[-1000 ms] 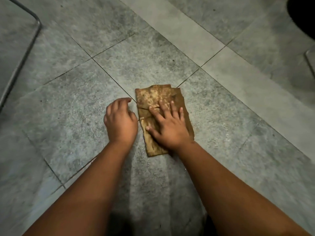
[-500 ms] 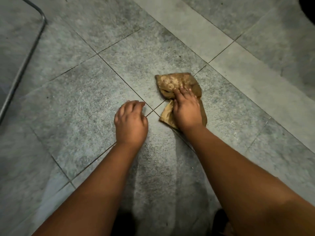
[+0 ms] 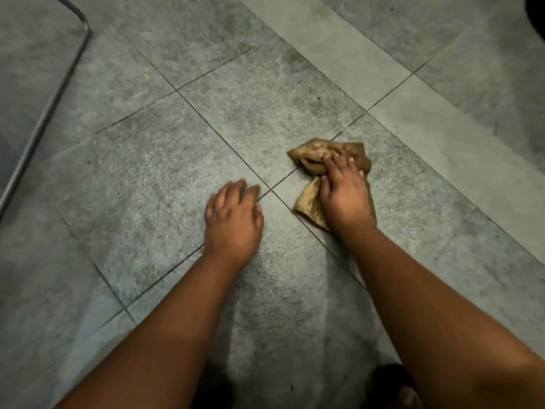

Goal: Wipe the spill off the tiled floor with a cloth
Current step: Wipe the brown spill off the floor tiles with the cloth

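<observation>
My right hand (image 3: 345,199) presses the bunched brown cloth (image 3: 327,156) onto the tiled floor (image 3: 147,178), its grip curled into the fabric. My left hand (image 3: 233,219) rests on the floor beside it, grip loosely curled, holding nothing.

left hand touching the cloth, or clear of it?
Apart. Head view shows bare tile and a grout line between the left hand and the cloth, which the right hand holds.

Both forearms bare up to frame edge, no sleeves visible. Left hand (image 3: 234,219) bare: no glove, ring or wristband seen. Right hand (image 3: 345,196) same, bare, short nails on the fingers, no watch or band at wrist. Fingers a bit motion-blurred on left, so finer detail n/a. Dark rounded shape at bottom edge betw the arms, prob a foot or shoe, too dim to tell.
</observation>
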Motion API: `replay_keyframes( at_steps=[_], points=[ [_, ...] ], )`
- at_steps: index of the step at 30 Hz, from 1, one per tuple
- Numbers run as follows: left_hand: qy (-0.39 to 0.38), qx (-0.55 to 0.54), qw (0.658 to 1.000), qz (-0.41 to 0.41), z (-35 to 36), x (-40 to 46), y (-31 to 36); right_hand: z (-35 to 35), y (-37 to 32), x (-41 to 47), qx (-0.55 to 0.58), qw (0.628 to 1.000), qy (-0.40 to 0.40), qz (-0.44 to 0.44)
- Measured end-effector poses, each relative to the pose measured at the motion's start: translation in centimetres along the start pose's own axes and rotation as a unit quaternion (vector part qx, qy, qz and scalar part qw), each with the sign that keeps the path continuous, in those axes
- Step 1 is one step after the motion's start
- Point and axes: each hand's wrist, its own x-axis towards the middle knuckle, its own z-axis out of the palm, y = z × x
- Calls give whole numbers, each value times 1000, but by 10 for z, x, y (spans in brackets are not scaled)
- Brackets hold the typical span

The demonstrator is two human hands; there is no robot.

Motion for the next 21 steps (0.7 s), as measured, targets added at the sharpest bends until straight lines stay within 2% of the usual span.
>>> replay_keyframes(
  at_steps=[3,7,12,18,21],
  points=[
    [-50,24,998,9,1,-2,-3,-9,11,26,7,1000,0,10],
    [-89,38,995,14,5,-4,-1,-2,-5,-18,38,999,21,11],
    [-71,64,995,29,13,-7,-6,5,-12,-51,29,999,39,6],
    [-63,83,994,32,25,-9,-9,1,-1,5,10,999,4,-30],
    [-70,87,993,31,26,-8,-10,-2,-6,18,25,1000,2,-19]
  ],
)
